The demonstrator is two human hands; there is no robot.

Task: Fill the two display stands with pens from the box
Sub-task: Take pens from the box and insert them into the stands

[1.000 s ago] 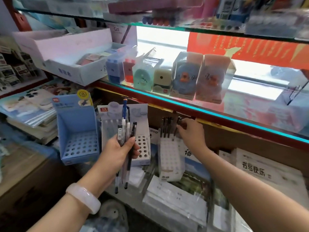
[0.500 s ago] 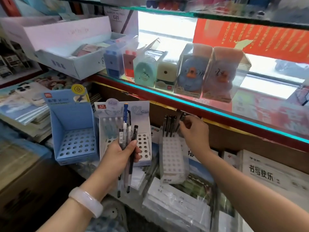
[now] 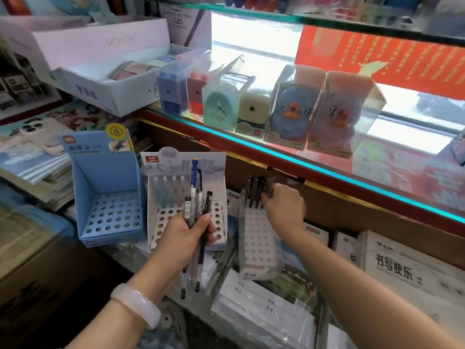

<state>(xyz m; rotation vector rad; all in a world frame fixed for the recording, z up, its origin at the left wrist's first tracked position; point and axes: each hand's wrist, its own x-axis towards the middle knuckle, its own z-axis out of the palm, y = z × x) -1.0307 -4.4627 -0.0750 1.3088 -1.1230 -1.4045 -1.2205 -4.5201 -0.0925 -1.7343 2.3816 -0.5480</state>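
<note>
My left hand (image 3: 186, 235) grips a bundle of pens (image 3: 198, 215), black, white and one blue-topped, held upright in front of the white LANTU display stand (image 3: 161, 217), which has a row of pens at its back. To the left stands an empty blue display stand (image 3: 108, 197) with a perforated floor. My right hand (image 3: 284, 205) reaches to the back row of a white perforated stand (image 3: 256, 238), fingers closed around a black pen (image 3: 259, 192) among several standing there.
A glass shelf (image 3: 314, 162) with boxed pencil sharpeners (image 3: 289, 112) overhangs the stands closely. An open white box (image 3: 105, 79) sits on the shelf at left. Notebooks (image 3: 264, 306) and paper packs (image 3: 402, 268) lie below and right; stacked books (image 3: 30, 157) at left.
The view has shifted slightly; my right hand has lowered a little at the back row of the white stand. My left hand keeps the pen bundle in place.
</note>
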